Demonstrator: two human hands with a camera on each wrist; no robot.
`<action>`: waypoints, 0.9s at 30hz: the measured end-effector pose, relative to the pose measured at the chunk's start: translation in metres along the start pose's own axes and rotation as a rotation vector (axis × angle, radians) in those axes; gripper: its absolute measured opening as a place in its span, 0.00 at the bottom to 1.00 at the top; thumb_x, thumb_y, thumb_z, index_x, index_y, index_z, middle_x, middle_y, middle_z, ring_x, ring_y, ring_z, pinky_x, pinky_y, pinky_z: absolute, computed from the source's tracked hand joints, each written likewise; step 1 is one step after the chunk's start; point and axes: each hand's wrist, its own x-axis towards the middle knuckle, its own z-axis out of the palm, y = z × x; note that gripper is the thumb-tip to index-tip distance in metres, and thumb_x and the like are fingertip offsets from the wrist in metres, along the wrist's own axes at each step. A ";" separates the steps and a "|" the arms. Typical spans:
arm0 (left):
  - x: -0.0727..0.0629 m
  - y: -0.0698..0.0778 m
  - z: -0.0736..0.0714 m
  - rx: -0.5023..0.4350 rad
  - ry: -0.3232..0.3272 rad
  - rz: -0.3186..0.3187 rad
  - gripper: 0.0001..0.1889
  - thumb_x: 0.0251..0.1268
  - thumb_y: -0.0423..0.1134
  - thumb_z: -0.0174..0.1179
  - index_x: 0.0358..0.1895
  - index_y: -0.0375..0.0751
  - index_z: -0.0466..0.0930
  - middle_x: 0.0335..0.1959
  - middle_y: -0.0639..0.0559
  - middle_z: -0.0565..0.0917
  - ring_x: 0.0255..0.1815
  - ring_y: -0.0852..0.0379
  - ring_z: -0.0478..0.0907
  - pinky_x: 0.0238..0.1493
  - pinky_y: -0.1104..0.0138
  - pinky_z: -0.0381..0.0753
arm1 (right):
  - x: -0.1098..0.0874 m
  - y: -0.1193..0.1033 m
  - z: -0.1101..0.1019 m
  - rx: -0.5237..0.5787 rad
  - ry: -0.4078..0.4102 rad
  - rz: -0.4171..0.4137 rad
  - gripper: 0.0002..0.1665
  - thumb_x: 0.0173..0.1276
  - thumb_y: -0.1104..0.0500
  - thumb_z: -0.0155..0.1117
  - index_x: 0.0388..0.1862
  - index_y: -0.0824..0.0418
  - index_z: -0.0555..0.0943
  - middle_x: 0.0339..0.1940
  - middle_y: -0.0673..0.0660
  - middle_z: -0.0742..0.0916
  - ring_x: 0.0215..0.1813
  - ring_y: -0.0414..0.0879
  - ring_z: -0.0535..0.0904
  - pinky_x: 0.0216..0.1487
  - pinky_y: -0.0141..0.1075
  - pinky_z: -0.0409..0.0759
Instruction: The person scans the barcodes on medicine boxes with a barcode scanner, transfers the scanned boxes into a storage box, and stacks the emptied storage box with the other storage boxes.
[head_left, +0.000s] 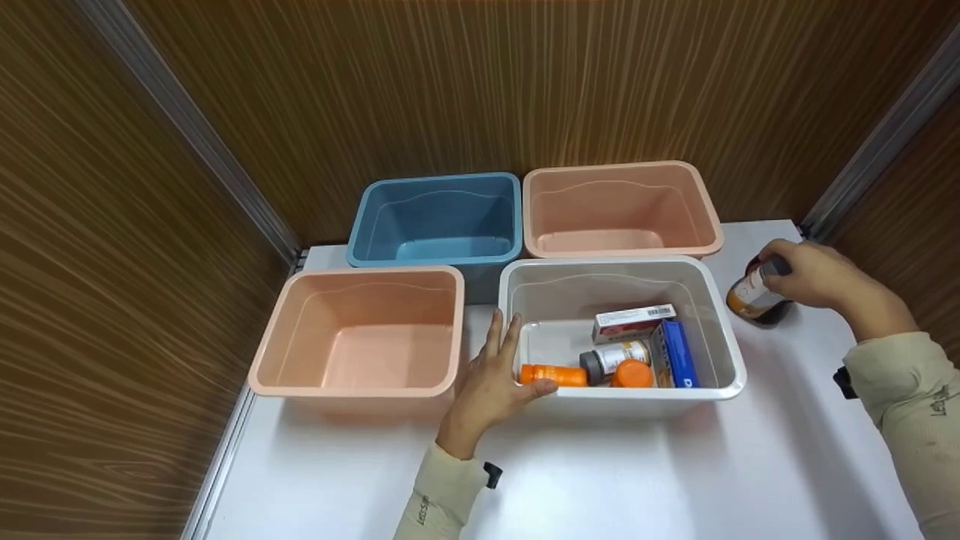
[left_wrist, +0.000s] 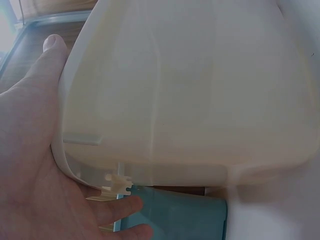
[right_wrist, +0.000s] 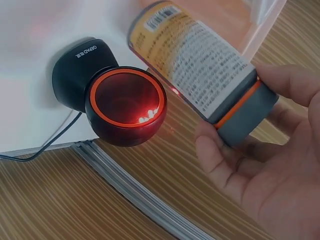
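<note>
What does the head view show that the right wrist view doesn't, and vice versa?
Only the head view shows the left hand touching the white bin, the blue box inside, and the blue bin. Only the right wrist view shows the glowing ring on the scanner, the cable, and the barcode on the bottle. Both show the right hand gripping that bottle's cap, and the tabletop.

Four plastic bins (head_left: 566, 294) and a black scanner (right_wrist: 107, 92) stand on the white table (head_left: 600, 472).
</note>
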 end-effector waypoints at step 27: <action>0.000 0.000 -0.001 -0.007 0.006 -0.003 0.62 0.51 0.81 0.56 0.84 0.54 0.41 0.84 0.45 0.37 0.68 0.35 0.70 0.62 0.46 0.72 | -0.017 0.013 -0.009 -0.029 -0.109 0.069 0.28 0.60 0.62 0.69 0.53 0.79 0.74 0.40 0.76 0.81 0.42 0.69 0.79 0.39 0.60 0.79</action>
